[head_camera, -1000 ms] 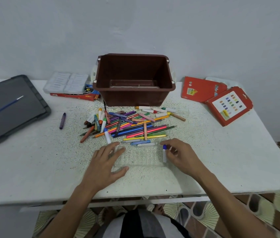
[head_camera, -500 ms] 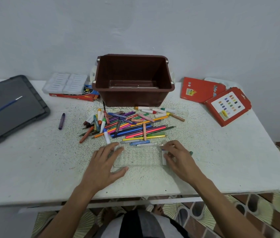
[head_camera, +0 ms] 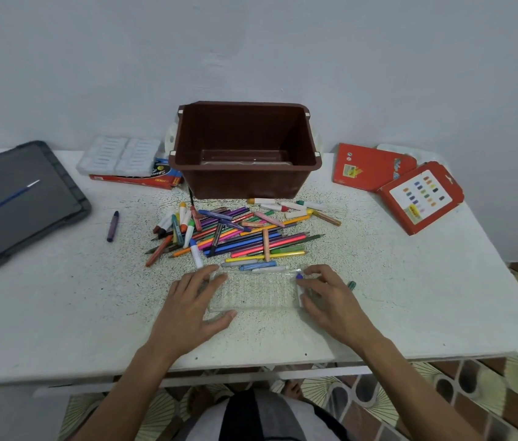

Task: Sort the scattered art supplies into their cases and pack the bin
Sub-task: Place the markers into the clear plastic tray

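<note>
Pinching a purple-capped marker [head_camera: 300, 289], the fingers [head_camera: 316, 276] of the right hand [head_camera: 329, 300] are curled close around its white barrel. They hold it along the right end of the clear case [head_camera: 259, 294]. Whether the marker is seated in a groove cannot be determined.

The left hand [head_camera: 187, 310] lies flat at the case's left end. Its fingers [head_camera: 208, 275] are straight and spread, and the thumb rests against the near edge.

A green-capped item [head_camera: 351, 284] shows just beyond the right hand, mostly hidden. The case lies on the white table [head_camera: 60, 307], near the front edge.

Just behind the case is the loose pile of markers, crayons and pencils [head_camera: 238, 237], touching its far side. One purple crayon [head_camera: 112, 226] lies apart to the left.

The brown bin [head_camera: 245, 183] stands upright behind the pile, with a clear object on its floor.

White insert trays [head_camera: 121, 155] sit on a red box [head_camera: 130, 180] left of the bin. Further left is a grey lid [head_camera: 44, 218] bearing a blue brush [head_camera: 6, 203]. Two red cases [head_camera: 368, 168] overlap at the right.
</note>
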